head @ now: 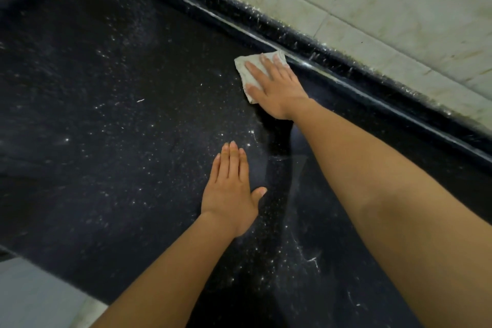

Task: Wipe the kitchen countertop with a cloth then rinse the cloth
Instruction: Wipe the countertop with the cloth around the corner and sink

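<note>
Pale cloth point(246, 69) lying flat on the speckled black tabletop point(106, 114) just beside its raised back edge point(346, 80), pressed under straight fingers point(255, 66) of the right hand point(277, 88), left hand point(230, 189) palm-down nearby, fingers straight and together.

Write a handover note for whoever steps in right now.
Right hand: flat, fingers straight, pressing the cloth onto the countertop beside the raised back edge.
Left hand: flat on the countertop, holding nothing.
Done: a cleaner swath appears to run below the right hand.
Left: white specks cover most of the rest; wipe them, then rinse the cloth. No tap in view.
</note>
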`<action>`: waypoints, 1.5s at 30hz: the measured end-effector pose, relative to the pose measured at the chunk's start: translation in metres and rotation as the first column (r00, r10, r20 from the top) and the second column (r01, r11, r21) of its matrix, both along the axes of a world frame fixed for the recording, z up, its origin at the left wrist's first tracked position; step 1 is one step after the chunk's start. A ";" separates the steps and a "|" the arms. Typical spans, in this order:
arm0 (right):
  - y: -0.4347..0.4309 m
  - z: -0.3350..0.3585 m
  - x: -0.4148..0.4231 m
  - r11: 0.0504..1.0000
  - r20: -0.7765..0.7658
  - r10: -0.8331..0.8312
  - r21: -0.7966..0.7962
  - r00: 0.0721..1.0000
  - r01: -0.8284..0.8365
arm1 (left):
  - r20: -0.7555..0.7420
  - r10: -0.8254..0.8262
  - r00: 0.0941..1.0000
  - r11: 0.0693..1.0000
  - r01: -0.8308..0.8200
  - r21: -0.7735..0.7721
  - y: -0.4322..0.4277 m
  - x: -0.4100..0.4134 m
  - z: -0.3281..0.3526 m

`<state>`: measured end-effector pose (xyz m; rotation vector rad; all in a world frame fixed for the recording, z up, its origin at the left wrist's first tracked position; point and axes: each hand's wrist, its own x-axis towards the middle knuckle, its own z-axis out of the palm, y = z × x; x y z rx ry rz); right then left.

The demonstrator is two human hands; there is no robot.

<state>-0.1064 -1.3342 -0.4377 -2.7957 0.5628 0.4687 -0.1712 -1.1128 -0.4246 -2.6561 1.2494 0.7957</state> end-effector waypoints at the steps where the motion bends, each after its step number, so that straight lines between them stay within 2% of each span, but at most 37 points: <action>1: -0.006 0.000 -0.007 0.999 -0.002 -0.042 -0.005 0.999 0.042 | 0.002 -0.002 1.000 1.000 0.002 0.005 0.000 0.000 0.000; 7: -0.040 -0.001 -0.090 0.960 -0.032 -0.273 -0.067 0.961 0.271 | -0.013 -0.009 1.000 1.000 0.010 0.023 0.000 0.000 0.000; 13: -0.050 0.001 -0.169 0.839 -0.058 -0.544 -0.058 0.837 0.542 | -0.015 -0.019 1.000 1.000 0.019 0.021 0.001 -0.001 -0.001; 16: -0.031 0.000 -0.185 0.809 -0.086 -0.587 -0.045 0.805 0.586 | -0.020 -0.019 1.000 1.000 0.019 0.008 0.001 -0.001 -0.003; 19: 0.009 0.002 -0.195 0.860 -0.091 -0.510 -0.048 0.856 0.507 | -0.032 -0.017 0.999 1.000 0.017 -0.013 0.002 -0.002 -0.004; 22: 0.057 0.005 -0.207 0.938 -0.101 -0.346 -0.027 0.933 0.345 | -0.029 -0.010 1.000 1.000 0.009 -0.025 0.002 -0.002 -0.005; 26: 0.110 0.002 -0.236 0.993 -0.078 -0.118 -0.033 0.990 0.116 | -0.031 -0.010 0.999 0.999 0.009 -0.034 0.002 -0.002 -0.007; 30: 0.133 0.000 -0.265 0.998 -0.055 0.048 -0.038 0.997 -0.050 | -0.009 -0.003 1.000 0.997 0.002 -0.071 0.004 -0.004 -0.009; 35: 0.108 0.007 -0.261 0.976 -0.044 0.219 0.029 0.975 -0.218 | 0.012 -0.009 1.000 0.997 0.010 -0.078 0.004 -0.005 -0.010; 38: 0.088 0.005 -0.243 0.977 -0.062 0.212 -0.013 0.975 -0.213 | 0.019 -0.002 1.000 0.995 0.004 -0.102 0.004 -0.007 -0.010; 45: 0.061 0.005 -0.167 0.999 -0.048 0.052 -0.006 0.998 -0.052 | 0.044 0.002 0.999 0.995 0.002 -0.102 0.005 -0.008 -0.014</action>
